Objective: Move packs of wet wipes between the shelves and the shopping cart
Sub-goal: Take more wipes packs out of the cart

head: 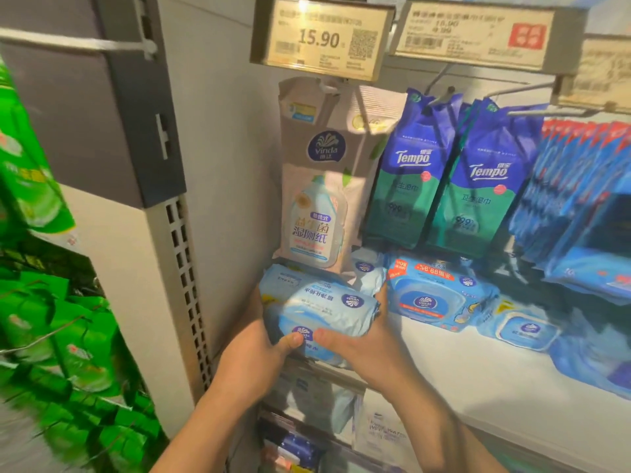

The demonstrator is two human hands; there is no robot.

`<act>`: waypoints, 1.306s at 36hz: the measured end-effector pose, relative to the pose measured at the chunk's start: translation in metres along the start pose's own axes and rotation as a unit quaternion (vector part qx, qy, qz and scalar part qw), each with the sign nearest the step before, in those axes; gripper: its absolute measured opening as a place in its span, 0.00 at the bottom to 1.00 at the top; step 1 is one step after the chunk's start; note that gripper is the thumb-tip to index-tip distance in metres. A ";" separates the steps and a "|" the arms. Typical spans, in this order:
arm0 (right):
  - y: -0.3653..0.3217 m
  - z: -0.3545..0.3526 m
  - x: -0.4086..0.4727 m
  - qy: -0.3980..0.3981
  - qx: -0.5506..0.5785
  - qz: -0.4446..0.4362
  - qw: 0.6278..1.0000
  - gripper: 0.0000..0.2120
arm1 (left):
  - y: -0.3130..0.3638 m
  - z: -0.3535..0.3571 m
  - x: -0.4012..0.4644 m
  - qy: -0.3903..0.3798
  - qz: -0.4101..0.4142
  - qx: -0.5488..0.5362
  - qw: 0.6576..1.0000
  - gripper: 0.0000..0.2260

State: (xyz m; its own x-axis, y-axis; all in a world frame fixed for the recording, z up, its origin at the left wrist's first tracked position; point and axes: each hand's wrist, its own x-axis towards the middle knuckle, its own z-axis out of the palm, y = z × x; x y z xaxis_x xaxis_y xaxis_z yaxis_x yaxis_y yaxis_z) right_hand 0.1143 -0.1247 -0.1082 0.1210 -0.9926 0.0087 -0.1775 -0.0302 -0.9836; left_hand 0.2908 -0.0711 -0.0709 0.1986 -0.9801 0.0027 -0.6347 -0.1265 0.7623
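Head view: both hands hold a light blue Vinda wet wipes pack (327, 315) at the left end of a white shelf (478, 363). The left hand (252, 356) grips the pack's left end, its thumb (290, 341) curled over the near edge; the fingers go under and behind the pack, out of sight. The right hand (362, 346) grips the right end, thumb (327, 336) pressed on the near edge just beside the left thumb, fingers wrapped around the far right side. The two thumbs nearly touch at the Vinda logo.

Whether the pack rests on the shelf or is lifted off it, I cannot tell. Just behind the grip lies a second light blue pack (290, 278), touching the held one. Above the grip hangs a tall pale Vinda pouch (317, 186) under a price tag reading 15.90 (321, 39). Up and to the right of the grip hang two blue-and-green Tempo packs (444, 179). Directly right of the grip a darker blue lidded wipes pack (433, 295) lies on the shelf, near the right hand. Far left of the grip stand green packages (41, 199), blurred. Below the grip, a lower shelf holds more packs (314, 404), indistinct.
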 end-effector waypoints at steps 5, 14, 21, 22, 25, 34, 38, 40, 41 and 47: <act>-0.017 -0.005 -0.009 0.022 -0.061 0.017 0.998 0.67 | 0.001 0.003 -0.005 0.056 -0.017 -0.031 0.998 0.17; -0.013 -0.018 -0.051 0.017 -0.291 0.047 0.955 0.39 | -0.010 0.007 -0.044 0.082 0.076 -0.014 0.994 0.31; -0.014 -0.001 -0.102 0.001 -0.447 0.006 0.895 0.35 | -0.048 0.006 -0.101 0.062 0.067 0.027 0.995 0.45; -0.013 0.006 -0.107 0.001 -0.447 -0.017 0.895 0.36 | -0.056 0.004 -0.110 0.063 0.064 0.032 0.995 0.44; -0.010 0.035 -0.122 -0.016 -0.406 -0.065 0.911 0.36 | -0.080 -0.006 -0.135 0.068 0.053 0.065 0.994 0.43; 0.006 0.135 -0.169 -0.071 -0.353 -0.165 0.918 0.35 | -0.153 -0.055 -0.201 0.106 -0.043 0.116 0.987 0.45; 0.009 0.187 -0.189 -0.113 -0.360 -0.167 0.911 0.35 | -0.199 -0.083 -0.233 0.127 -0.097 0.109 0.981 0.45; 0.012 0.219 -0.200 -0.151 -0.371 -0.167 0.901 0.36 | -0.224 -0.102 -0.251 0.131 -0.130 0.091 0.979 0.45; 0.013 0.237 -0.206 -0.170 -0.375 -0.164 0.896 0.36 | -0.237 -0.113 -0.261 0.128 -0.148 0.084 0.977 0.45; 0.015 0.347 -0.251 -0.266 -0.391 -0.169 0.865 0.35 | -0.318 -0.179 -0.324 0.128 -0.269 0.043 0.954 0.45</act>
State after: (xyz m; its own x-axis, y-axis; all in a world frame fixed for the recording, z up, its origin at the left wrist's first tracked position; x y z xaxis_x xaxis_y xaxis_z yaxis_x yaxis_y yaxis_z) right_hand 0.4205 0.1645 -0.1875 0.6894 -0.7242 -0.0169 -0.6260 -0.5839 -0.5170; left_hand 0.5622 0.3145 -0.1980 0.6815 -0.7019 -0.2070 -0.4464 -0.6229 0.6424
